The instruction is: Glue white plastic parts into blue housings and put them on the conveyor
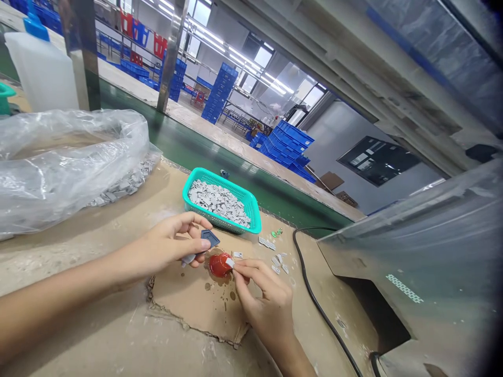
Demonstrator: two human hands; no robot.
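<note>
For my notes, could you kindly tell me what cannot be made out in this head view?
Head view only:
- The left hand hides most of the grey piece it holds.
- The right hand covers most of the pale piece it holds at the red blob.
- The green bits are too small to identify.

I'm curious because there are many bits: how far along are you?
Seemingly done: grey pieces heaped in the teal basket. In hand: the right hand holds a small pale piece at a red blob; the left hand, a dark blue piece. Left: grey pieces by the plastic bag.
</note>
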